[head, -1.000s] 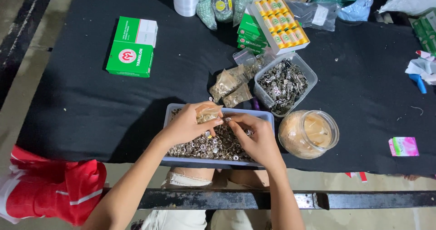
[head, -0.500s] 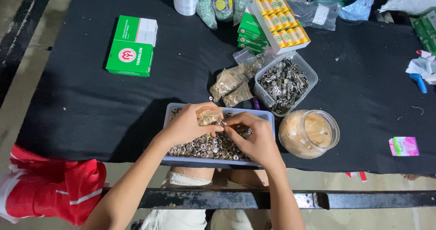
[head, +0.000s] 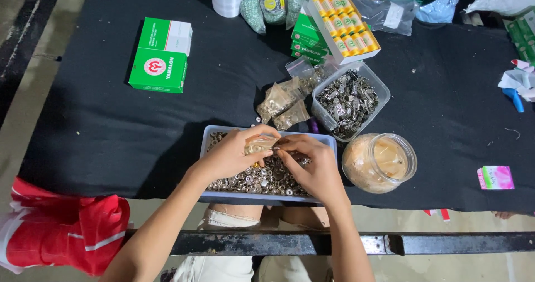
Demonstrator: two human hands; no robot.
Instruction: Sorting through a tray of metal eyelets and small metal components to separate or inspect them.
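Your left hand (head: pixel 234 154) and right hand (head: pixel 312 168) meet over the tray (head: pixel 209 134), both pinching a small clear bag (head: pixel 261 145) between thumb and fingertips; the bag sits at the tray's 12 o'clock edge, just above the heap of metal rings (head: pixel 262 179). By my reading you are filling or closing that bag. The right fingers (head: pixel 287 148) are pressed to its mouth (whether it is sealed I cannot tell).

If it is full, the next move calls for keeping the mouth pinched and level so nothing spills back, then a short carry.

Room: at 12 o'clock from the tray lie more filled bags (head: pixel 281 103), close by. At 1 o'clock stands a tub (head: pixel 379 84) of metal clips, at 3 o'clock a jar (head: pixel 409 159), both just beside the tray, so the right side is tight. From 9 to 11 o'clock the black cloth is bare up to the green boxes (head: pixel 161 56), well apart. The tray's near edge lies at the table's edge at 6 o'clock, with a metal rail (head: pixel 446 242) below; mind that side.
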